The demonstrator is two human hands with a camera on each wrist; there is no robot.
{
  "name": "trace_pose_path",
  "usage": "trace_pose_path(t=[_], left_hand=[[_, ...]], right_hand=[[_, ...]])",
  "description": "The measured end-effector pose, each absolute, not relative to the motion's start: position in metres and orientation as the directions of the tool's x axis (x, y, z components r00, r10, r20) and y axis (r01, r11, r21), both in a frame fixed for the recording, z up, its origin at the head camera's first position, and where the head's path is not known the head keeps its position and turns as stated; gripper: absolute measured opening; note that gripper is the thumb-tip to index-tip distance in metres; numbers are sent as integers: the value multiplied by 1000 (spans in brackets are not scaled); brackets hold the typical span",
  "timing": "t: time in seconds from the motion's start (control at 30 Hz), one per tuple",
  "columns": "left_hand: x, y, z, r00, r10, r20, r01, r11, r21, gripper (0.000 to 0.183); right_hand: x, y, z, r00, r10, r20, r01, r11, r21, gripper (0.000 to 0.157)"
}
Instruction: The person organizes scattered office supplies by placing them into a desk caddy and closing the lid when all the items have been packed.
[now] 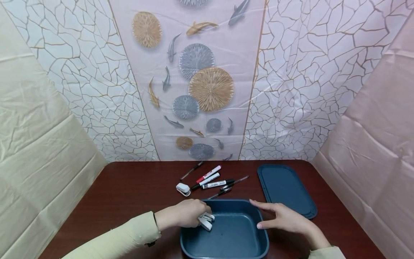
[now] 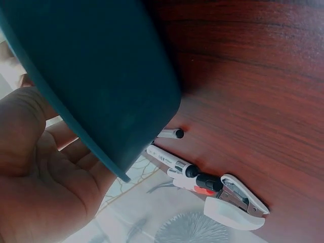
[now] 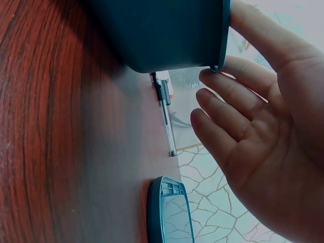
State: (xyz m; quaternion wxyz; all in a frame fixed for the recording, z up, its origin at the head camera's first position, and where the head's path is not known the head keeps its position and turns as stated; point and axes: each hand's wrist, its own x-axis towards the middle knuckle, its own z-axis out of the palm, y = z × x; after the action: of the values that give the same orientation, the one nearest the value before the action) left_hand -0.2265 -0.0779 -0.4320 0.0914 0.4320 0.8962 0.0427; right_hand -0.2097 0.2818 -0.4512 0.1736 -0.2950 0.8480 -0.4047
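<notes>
A dark blue plastic bin (image 1: 226, 248) stands at the table's near edge. My left hand (image 1: 189, 213) reaches over its left rim and grips a small white stapler (image 1: 205, 221) inside the bin's left part. The left wrist view shows the palm beside the bin's wall (image 2: 111, 76), which hides the stapler. My right hand (image 1: 286, 217) is at the bin's right rim, thumb and forefinger close to the edge. In the right wrist view its other fingers (image 3: 228, 91) extend loosely outside the bin and hold nothing.
Behind the bin lie a second white stapler (image 1: 183, 189), a red-capped marker (image 1: 209, 173), black-capped markers (image 1: 215, 184) and several pens (image 1: 191, 171). A blue lid (image 1: 288, 190) lies flat at the right. Patterned cloth (image 1: 200, 90) hangs behind the table.
</notes>
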Motion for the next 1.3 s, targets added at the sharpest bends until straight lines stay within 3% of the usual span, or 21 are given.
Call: trace_pose_path(t=[0.43, 0.67, 0.93, 1.3], left_hand=[[-229, -77, -438, -609, 783, -124, 768, 622, 153, 43], [-227, -80, -438, -615, 776, -141, 763, 631, 141, 40], [-228, -78, -441, -607, 785, -121, 775, 619, 128, 40], [-227, -77, -443, -608, 785, -114, 778, 619, 111, 43]], right_hand=[[-207, 282, -453, -783, -621, -39, -396, 546, -739, 69], [-206, 278, -454, -757, -653, -35, -404, 509, -760, 73], [-203, 278, -452, -798, -600, -62, -381, 581, -719, 83], [-203, 274, -453, -762, -645, -59, -393, 533, -749, 83]])
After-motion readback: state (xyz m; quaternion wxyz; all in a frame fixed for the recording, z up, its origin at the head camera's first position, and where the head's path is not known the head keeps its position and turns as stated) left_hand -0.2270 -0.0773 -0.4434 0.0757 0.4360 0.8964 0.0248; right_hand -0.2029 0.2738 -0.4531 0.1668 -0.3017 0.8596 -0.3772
